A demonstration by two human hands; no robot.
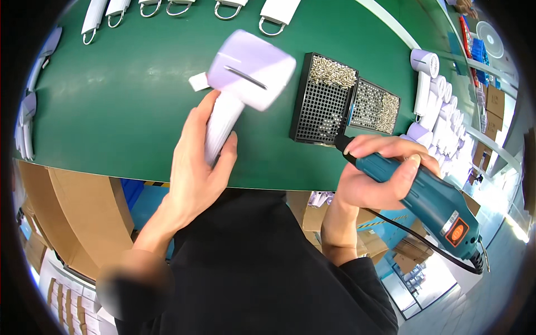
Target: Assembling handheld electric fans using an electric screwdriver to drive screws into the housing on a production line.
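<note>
My left hand (195,162) is closed round the white handle of a hair-dryer-shaped housing (251,70). Its barrel-like head is pale lilac with a dark narrow slot, and it is held up over the green bench. In my right hand (385,173) is a teal corded electric screwdriver (432,204), gripped near its black nose. The nose points at the lower edge of the screw trays, and I cannot make out its tip. A larger black tray (315,109) and a smaller tray (368,97) hold many small metal screws in rows of holes and in heaps.
White handles with metal loops (273,17) line the far edge of the green bench (128,106). A small white block (199,81) lies left of the housing. More lilac and white housings (435,111) are piled at the right. Cardboard boxes (84,212) stand below the bench's near edge.
</note>
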